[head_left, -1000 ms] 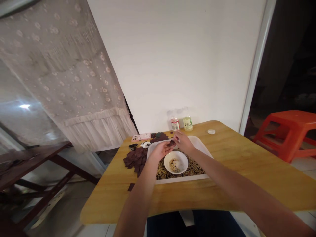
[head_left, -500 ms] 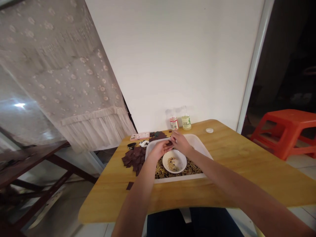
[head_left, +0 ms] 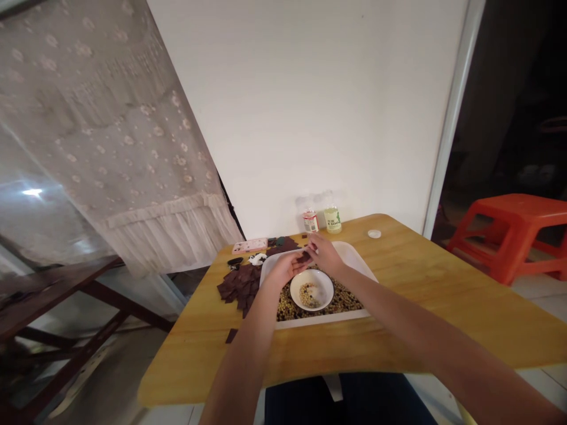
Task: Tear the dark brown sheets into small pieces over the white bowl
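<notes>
Right hand (head_left: 325,255): fingers (head_left: 311,244) pinching a dark brown square (head_left: 303,257) above a white tray (head_left: 323,316).
Left hand (head_left: 286,270): lying open, cupping just beneath.
Risk: loose pinch slipping, square dropping into mixed beans (head_left: 348,304).

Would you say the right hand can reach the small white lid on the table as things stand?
Probably yes: the right hand is over the white tray, and only the tray's low rim separates it from the lid; nothing else stands in the way.
</notes>
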Demonstrator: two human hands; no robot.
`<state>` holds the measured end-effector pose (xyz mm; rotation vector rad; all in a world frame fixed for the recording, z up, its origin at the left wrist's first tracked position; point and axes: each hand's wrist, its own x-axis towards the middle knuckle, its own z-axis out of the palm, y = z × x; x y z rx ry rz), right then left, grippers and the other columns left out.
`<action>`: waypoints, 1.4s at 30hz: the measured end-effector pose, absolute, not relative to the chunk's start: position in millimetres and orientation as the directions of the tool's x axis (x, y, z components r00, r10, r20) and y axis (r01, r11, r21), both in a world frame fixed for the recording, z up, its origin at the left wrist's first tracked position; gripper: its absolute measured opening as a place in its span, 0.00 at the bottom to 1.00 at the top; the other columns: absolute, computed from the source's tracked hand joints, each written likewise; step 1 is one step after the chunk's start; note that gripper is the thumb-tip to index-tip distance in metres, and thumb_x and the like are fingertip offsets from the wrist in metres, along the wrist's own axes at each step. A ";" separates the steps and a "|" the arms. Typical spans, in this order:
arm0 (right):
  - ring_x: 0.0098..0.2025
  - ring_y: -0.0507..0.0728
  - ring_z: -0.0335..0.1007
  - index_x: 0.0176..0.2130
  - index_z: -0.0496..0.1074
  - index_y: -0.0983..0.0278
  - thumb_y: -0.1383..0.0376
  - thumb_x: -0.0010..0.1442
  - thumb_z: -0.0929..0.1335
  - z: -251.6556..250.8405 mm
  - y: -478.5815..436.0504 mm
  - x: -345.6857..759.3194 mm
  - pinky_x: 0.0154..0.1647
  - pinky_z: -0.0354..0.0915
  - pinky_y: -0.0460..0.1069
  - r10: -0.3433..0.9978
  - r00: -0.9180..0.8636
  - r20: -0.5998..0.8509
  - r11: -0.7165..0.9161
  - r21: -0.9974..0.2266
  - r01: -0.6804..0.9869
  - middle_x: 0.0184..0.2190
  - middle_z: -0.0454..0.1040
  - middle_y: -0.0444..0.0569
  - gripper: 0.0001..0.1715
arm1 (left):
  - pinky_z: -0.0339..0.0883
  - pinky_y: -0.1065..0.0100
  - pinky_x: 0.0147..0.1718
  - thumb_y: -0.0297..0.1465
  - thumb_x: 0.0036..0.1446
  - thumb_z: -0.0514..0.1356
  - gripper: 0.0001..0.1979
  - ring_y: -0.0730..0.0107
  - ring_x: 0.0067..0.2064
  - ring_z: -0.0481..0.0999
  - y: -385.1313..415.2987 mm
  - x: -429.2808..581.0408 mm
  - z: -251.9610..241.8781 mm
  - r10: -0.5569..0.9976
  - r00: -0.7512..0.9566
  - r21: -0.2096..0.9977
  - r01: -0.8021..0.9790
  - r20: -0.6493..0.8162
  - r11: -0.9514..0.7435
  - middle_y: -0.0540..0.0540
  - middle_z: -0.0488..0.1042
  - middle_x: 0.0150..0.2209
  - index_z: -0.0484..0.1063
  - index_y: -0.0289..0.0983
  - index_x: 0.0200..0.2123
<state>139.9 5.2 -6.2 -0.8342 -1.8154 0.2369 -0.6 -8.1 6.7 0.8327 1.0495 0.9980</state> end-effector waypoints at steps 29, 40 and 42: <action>0.27 0.52 0.53 0.22 0.50 0.62 0.74 0.51 0.59 -9.7 7.1 140.7 0.28 0.51 0.46 0.612 -0.198 0.766 0.754 -0.489 0.439 0.24 0.55 0.43 0.12 | 0.69 0.67 0.40 0.19 0.50 0.56 0.06 0.68 0.34 0.77 -7.6 -1.7 3.8 0.950 0.161 0.899 -0.311 -0.268 0.307 0.42 0.76 0.28 0.71 0.31 0.26; 0.27 0.52 0.53 0.22 0.50 0.62 0.74 0.51 0.59 -10.7 7.6 139.0 0.28 0.51 0.46 0.610 -0.220 0.761 0.763 -0.489 0.422 0.24 0.55 0.43 0.12 | 0.70 0.70 0.38 0.18 0.49 0.55 0.08 0.70 0.33 0.76 -6.1 -0.8 2.7 0.958 0.169 0.907 -0.318 -0.232 0.275 0.45 0.76 0.28 0.71 0.33 0.25; 0.27 0.52 0.53 0.22 0.49 0.62 0.73 0.51 0.59 -9.7 8.3 140.9 0.28 0.51 0.46 0.620 -0.187 0.762 0.751 -0.507 0.423 0.24 0.55 0.43 0.13 | 0.70 0.68 0.39 0.19 0.50 0.54 0.08 0.68 0.35 0.76 -6.6 -1.5 2.8 0.956 0.177 0.913 -0.299 -0.232 0.277 0.44 0.77 0.31 0.72 0.33 0.27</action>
